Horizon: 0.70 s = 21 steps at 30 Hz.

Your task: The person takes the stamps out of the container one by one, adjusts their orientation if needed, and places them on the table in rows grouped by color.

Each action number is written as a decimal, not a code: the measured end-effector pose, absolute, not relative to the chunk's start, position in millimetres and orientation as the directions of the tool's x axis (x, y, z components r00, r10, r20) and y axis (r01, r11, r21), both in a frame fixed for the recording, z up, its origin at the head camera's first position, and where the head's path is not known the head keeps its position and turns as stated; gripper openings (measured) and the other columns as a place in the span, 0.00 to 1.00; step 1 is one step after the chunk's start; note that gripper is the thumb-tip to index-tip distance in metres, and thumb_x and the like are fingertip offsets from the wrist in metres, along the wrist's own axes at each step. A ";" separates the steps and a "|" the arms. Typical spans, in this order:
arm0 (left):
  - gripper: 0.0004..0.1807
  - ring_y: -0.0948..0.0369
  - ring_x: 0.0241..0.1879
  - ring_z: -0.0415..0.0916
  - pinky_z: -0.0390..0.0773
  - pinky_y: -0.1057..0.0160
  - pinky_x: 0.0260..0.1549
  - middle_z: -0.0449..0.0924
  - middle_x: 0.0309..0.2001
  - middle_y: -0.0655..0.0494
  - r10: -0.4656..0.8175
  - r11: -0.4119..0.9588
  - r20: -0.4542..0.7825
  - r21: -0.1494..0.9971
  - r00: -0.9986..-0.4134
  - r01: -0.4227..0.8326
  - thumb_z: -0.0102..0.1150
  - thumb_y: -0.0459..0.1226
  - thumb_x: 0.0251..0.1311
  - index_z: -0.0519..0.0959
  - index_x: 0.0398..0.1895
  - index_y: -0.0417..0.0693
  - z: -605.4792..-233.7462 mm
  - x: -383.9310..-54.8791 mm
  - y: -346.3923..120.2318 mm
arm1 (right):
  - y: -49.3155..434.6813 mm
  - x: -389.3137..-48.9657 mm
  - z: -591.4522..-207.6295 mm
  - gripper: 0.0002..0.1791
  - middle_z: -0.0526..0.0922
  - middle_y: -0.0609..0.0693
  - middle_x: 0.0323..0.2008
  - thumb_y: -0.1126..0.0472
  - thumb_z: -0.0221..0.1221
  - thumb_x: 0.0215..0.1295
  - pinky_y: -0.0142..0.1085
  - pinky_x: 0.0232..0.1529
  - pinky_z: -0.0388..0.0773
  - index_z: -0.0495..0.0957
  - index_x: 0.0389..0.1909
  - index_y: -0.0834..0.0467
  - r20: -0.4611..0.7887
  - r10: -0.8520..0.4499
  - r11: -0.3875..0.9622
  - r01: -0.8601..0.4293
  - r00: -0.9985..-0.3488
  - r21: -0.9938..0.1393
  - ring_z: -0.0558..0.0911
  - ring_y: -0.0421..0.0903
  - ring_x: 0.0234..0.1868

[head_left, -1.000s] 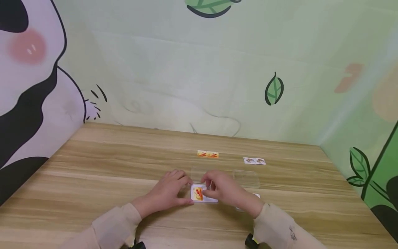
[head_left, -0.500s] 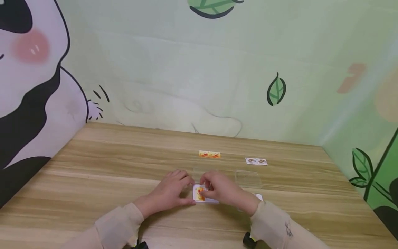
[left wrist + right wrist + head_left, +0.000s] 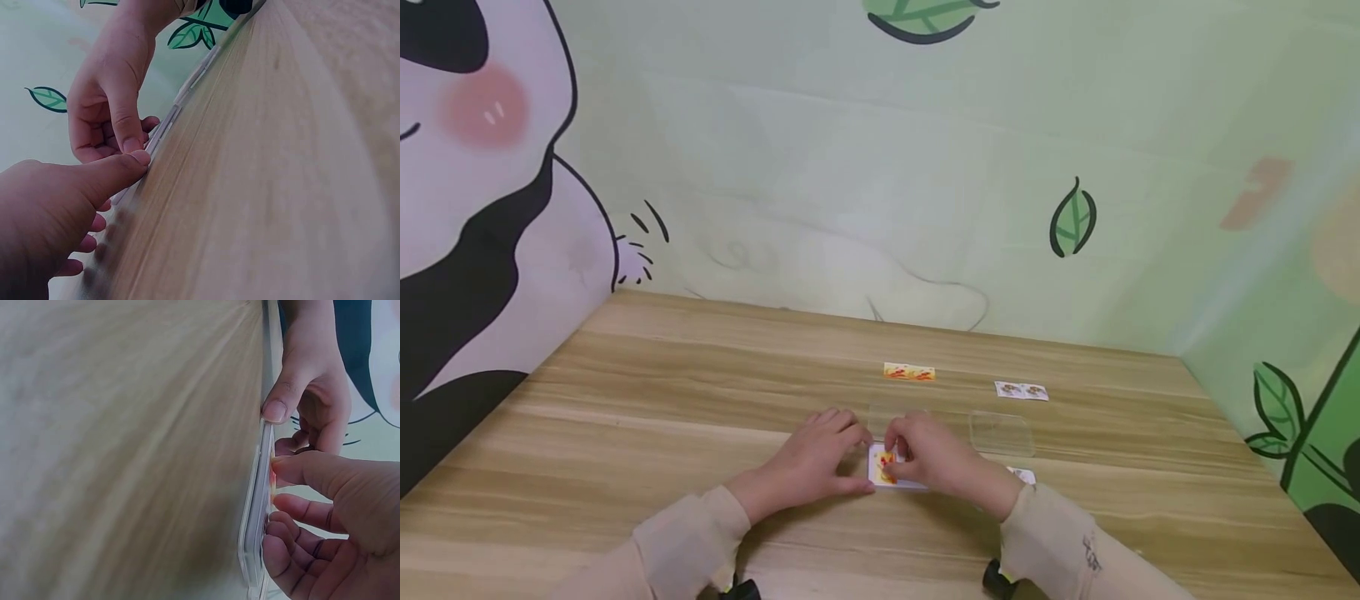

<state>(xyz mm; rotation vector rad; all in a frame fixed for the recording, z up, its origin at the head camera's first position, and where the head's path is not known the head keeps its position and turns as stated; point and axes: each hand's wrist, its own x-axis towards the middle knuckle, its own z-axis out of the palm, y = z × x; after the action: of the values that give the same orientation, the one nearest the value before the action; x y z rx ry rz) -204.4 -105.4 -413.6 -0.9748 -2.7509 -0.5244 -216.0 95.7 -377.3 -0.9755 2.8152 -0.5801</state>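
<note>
A flat white-faced, clear-edged case (image 3: 872,478) with rounded corners lies on the wooden table, partly covered by both hands. My left hand (image 3: 812,458) holds its left end, thumb at the near corner and fingers at the far one. On the white face is a small yellow-and-red picture piece (image 3: 886,472). My right hand (image 3: 943,458) curls over the case, thumb and forefinger on the picture piece, as the right wrist view also shows. In that view the layered edge of the case (image 3: 253,531) is seen side-on beneath the fingers. Its right end is hidden in the head view.
Another white case (image 3: 1024,476) lies partly behind the right wrist. Two clear plastic covers, one of them the right cover (image 3: 1002,433), lie beyond the hands. Farther back are a yellow-red picture strip (image 3: 910,372) and a white picture strip (image 3: 1022,391). A printed wall stands behind.
The right thumb has shifted slightly left onto the picture piece, and the right forearm has drawn a little left. The left hand keeps its place on the case. The whole view has drifted slightly.
</note>
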 end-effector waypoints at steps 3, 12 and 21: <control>0.26 0.60 0.47 0.69 0.69 0.54 0.51 0.75 0.43 0.60 0.573 0.725 0.270 0.271 -0.773 0.633 0.67 0.57 0.49 0.78 0.46 0.53 -413.2 -204.4 -105.1 | 95.2 -216.7 -377.6 0.09 0.71 0.46 0.24 0.61 0.68 0.54 0.29 0.29 0.65 0.76 0.32 0.57 0.010 -0.609 0.731 -0.566 -0.793 -0.381 0.68 0.40 0.28; 0.26 0.60 0.47 0.69 0.69 0.54 0.51 0.74 0.43 0.60 0.575 0.723 0.268 0.275 -0.773 0.633 0.68 0.57 0.49 0.78 0.46 0.52 -412.2 -204.1 -105.3 | 93.6 -214.0 -374.4 0.09 0.71 0.47 0.26 0.62 0.68 0.54 0.30 0.29 0.65 0.76 0.32 0.57 -0.011 -0.605 0.737 -0.555 -0.796 -0.386 0.68 0.41 0.29; 0.26 0.60 0.46 0.69 0.69 0.55 0.52 0.74 0.43 0.60 0.581 0.720 0.276 0.263 -0.765 0.642 0.67 0.57 0.49 0.77 0.46 0.53 -412.7 -204.8 -105.8 | 93.1 -212.7 -373.9 0.11 0.72 0.48 0.29 0.63 0.68 0.54 0.31 0.31 0.66 0.75 0.32 0.57 -0.003 -0.597 0.741 -0.550 -0.802 -0.384 0.68 0.41 0.32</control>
<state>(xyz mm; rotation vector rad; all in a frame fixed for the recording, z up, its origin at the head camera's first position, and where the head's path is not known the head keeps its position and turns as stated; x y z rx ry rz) -204.8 -105.8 -412.7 -0.9866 -2.7499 -0.5175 -212.7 93.1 -373.9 -0.9308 2.8130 -0.5604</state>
